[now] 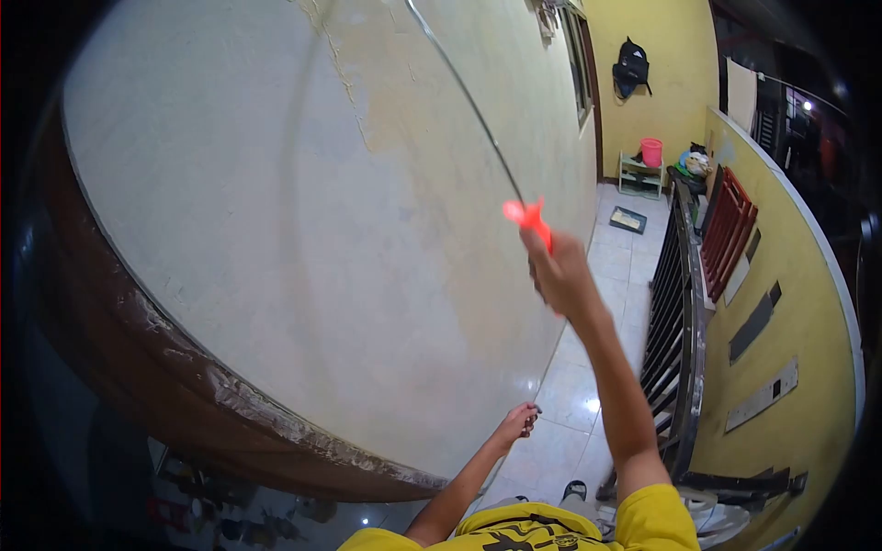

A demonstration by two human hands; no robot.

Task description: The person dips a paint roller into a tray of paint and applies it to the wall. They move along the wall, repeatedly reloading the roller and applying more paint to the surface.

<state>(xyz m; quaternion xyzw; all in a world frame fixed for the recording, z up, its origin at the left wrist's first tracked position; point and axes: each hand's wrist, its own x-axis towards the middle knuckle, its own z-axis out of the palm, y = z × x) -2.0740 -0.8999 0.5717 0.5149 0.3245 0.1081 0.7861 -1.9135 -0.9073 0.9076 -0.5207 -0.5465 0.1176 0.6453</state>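
My right hand (559, 271) is wrapped round the orange-red grip of a paint roller (528, 218), raised in front of the wall. Its thin metal rod (473, 110) runs up and to the left past the top edge, so the roller head is out of view. Pale, patchy paint covers the wall (303, 230), with yellowish areas and a rough ridge of filler near the top. Low by the foot of the wall, my left hand (517, 425) has its fingers curled in, and I see nothing held in it.
A paint tray (627, 219) lies on the tiled floor (562, 441) ahead. Beyond it stands a small rack (640, 176) with a pink bucket (651, 151). A black metal railing (675, 340) lines the right side. A backpack (631, 66) hangs on the far wall.
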